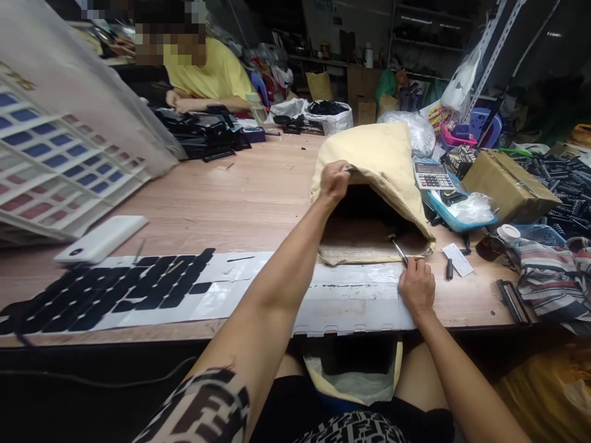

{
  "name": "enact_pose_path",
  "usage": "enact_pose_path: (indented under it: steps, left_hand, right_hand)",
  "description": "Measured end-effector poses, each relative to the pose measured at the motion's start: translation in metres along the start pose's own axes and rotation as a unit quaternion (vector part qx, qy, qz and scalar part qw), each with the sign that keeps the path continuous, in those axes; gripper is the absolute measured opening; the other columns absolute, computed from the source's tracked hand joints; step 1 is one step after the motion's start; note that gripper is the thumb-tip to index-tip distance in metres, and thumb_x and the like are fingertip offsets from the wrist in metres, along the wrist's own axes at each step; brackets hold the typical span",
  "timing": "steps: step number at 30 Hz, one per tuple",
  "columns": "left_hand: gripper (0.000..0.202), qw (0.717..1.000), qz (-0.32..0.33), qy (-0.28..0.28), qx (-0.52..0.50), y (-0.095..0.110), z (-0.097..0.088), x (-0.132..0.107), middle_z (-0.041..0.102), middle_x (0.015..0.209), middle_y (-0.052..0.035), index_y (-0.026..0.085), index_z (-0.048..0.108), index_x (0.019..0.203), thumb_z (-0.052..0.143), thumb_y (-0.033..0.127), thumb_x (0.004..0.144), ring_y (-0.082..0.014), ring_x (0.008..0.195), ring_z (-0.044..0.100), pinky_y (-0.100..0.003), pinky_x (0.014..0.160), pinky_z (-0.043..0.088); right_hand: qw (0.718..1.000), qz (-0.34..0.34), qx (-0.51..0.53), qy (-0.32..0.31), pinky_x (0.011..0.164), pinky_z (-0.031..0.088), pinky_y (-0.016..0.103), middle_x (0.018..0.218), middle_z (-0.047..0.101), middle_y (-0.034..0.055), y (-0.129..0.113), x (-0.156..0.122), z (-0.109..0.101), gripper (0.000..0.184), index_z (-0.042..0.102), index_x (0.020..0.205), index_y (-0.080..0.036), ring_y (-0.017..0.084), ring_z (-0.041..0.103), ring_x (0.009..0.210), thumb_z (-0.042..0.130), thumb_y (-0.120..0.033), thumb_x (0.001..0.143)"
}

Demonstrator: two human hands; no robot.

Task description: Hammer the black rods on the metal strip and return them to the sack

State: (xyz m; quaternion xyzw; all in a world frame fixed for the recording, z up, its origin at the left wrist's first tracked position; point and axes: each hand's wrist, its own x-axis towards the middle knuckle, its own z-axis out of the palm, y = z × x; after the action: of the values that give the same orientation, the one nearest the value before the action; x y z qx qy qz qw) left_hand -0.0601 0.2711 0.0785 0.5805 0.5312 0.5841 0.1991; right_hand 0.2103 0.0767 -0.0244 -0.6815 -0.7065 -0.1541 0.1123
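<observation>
A tan sack lies on the wooden table with its dark mouth facing me. My left hand is closed on the upper rim of the mouth and holds it lifted. My right hand rests on the table at the sack's lower right edge and pinches metal tweezers, whose tips point into the opening. A white backing sheet runs along the front edge under my arms, with several black pads stuck on its left half.
A white power bank lies at left by a large colour swatch board. A calculator on a blue tray, a cardboard box and striped cloth crowd the right. A person in yellow sits across the table.
</observation>
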Motion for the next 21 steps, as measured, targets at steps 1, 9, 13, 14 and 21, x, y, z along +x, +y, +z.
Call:
enact_pose_path:
  steps: [1,9,13,14,21]
  left_hand:
    - [0.010,1.000,0.012,-0.002,-0.011,0.001,-0.013,-0.008,0.042,0.058,0.0012,0.019,0.047,0.059,0.048,0.014,0.068,-0.0155,0.061,0.042,-0.026,0.060,0.032]
    - [0.020,0.998,-0.034,0.037,-0.022,0.027,-0.014,-0.027,0.025,0.057,0.0023,0.020,0.033,0.056,0.049,0.014,0.067,-0.0114,0.054,0.026,-0.027,0.054,0.018]
    - [0.018,0.990,0.004,0.089,-0.113,0.049,-0.015,-0.016,0.026,0.060,0.0024,0.018,0.038,0.057,0.048,0.009,0.069,-0.0099,0.054,0.029,-0.024,0.054,0.023]
    - [0.018,0.988,0.017,0.089,-0.126,0.052,-0.016,-0.017,0.028,0.060,0.0024,0.018,0.039,0.057,0.049,0.009,0.069,-0.0098,0.055,0.031,-0.024,0.055,0.024]
    - [0.018,0.982,0.050,0.133,-0.122,0.057,-0.016,0.003,0.035,0.064,0.0005,0.016,0.045,0.059,0.052,0.010,0.075,-0.0150,0.070,0.053,-0.023,0.061,0.038]
  right_hand:
    - [1.000,-0.001,-0.001,0.003,0.069,0.033,0.034,0.100,0.057,0.0123,0.000,0.000,0.000,0.033,0.057,0.125,-0.013,0.026,0.048,0.090,0.044,-0.021,0.096]
    - [1.000,-0.015,-0.004,0.018,0.069,0.032,0.034,0.099,0.057,0.0131,0.001,0.002,0.000,0.030,0.057,0.121,-0.013,0.026,0.048,0.090,0.043,-0.022,0.095]
    - [1.000,-0.018,-0.014,0.019,0.069,0.033,0.034,0.098,0.057,0.0135,0.001,0.002,0.000,0.029,0.058,0.118,-0.012,0.027,0.048,0.091,0.043,-0.021,0.095]
    - [1.000,-0.019,-0.016,0.015,0.069,0.033,0.034,0.098,0.057,0.0134,0.001,0.002,0.001,0.027,0.059,0.116,-0.012,0.027,0.048,0.090,0.043,-0.021,0.095]
    - [1.000,-0.015,-0.007,0.008,0.069,0.032,0.034,0.098,0.056,0.0128,0.000,0.003,0.002,0.024,0.059,0.113,-0.013,0.027,0.048,0.090,0.045,-0.019,0.094]
